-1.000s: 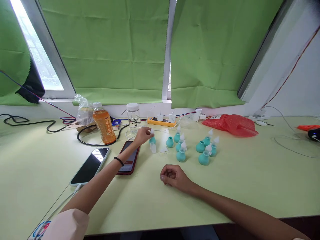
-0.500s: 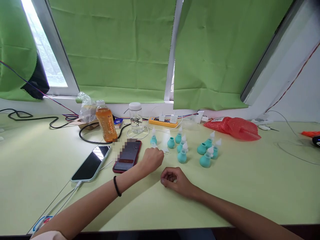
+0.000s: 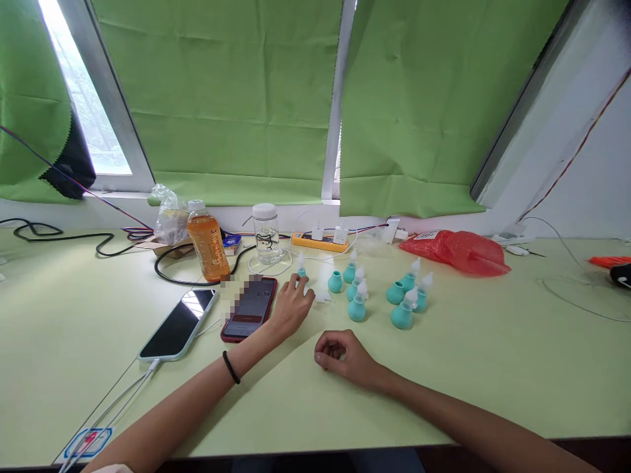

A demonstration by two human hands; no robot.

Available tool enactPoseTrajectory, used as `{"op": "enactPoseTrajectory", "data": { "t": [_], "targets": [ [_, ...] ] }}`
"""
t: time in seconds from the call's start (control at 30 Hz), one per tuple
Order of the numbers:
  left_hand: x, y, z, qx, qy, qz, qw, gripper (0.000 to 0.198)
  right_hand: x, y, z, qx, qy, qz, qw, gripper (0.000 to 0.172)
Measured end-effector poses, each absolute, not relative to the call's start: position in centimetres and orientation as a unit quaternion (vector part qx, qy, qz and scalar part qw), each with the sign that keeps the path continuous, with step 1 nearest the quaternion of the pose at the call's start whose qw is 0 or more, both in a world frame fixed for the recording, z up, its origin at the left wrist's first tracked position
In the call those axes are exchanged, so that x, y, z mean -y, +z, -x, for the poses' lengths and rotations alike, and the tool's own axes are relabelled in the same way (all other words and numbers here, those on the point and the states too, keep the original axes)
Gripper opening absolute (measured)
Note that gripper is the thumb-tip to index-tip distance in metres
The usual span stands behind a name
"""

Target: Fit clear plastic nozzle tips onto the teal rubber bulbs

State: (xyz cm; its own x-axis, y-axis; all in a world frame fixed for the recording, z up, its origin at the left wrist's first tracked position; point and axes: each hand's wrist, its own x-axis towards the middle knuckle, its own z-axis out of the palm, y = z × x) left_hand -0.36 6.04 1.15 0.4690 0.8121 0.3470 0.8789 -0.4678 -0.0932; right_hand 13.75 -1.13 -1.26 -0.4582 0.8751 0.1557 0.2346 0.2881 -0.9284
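My left hand (image 3: 292, 307) reaches over the table with its fingers apart, their tips at a teal nasal aspirator bulb with a clear nozzle (image 3: 302, 270). The fingers partly cover that bulb, and I cannot tell whether they touch it. Loosely curled on the tabletop, my right hand (image 3: 344, 353) shows nothing inside. Between and beyond the hands stand several more aspirators, such as the nearest one (image 3: 357, 310) and another further right (image 3: 403, 316). Two bulbs lack nozzles: one in the middle (image 3: 335, 282) and one at right (image 3: 396, 293). Small whitish pieces (image 3: 323, 295) lie beside my left fingers.
Left of my left hand lie a red-cased phone (image 3: 254, 309) and a larger phone (image 3: 178, 325) with a white cable. Behind them stand an orange drink bottle (image 3: 209, 246) and a clear jar (image 3: 267, 236). A yellow power strip (image 3: 319, 243) and red plastic bag (image 3: 458, 253) lie along the wall.
My left hand has gone from a closed, bent-wrist pose to fingers spread towards the aspirator at the far left of the group. My right hand stays in place.
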Motion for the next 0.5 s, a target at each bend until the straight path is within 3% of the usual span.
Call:
{"op": "enactPoseTrajectory", "data": {
  "t": [0.27, 0.43, 0.5],
  "targets": [
    [-6.6, 0.1, 0.9, 0.465, -0.130, 0.871, 0.087, 0.021, 1.2, -1.1, -13.8, 0.717, 0.453, 0.388, 0.359, 0.015],
    [-5.0, 0.4, 1.4, 0.459, -0.186, 0.869, 0.028, 0.023, 0.6, -0.9, -14.3, 0.672, 0.394, 0.437, 0.450, 0.013],
    [-4.0, 0.7, 1.4, 0.452, -0.246, 0.856, -0.049, 0.022, 0.3, -0.9, -14.4, 0.652, 0.376, 0.462, 0.471, 0.025]
  ]
}}
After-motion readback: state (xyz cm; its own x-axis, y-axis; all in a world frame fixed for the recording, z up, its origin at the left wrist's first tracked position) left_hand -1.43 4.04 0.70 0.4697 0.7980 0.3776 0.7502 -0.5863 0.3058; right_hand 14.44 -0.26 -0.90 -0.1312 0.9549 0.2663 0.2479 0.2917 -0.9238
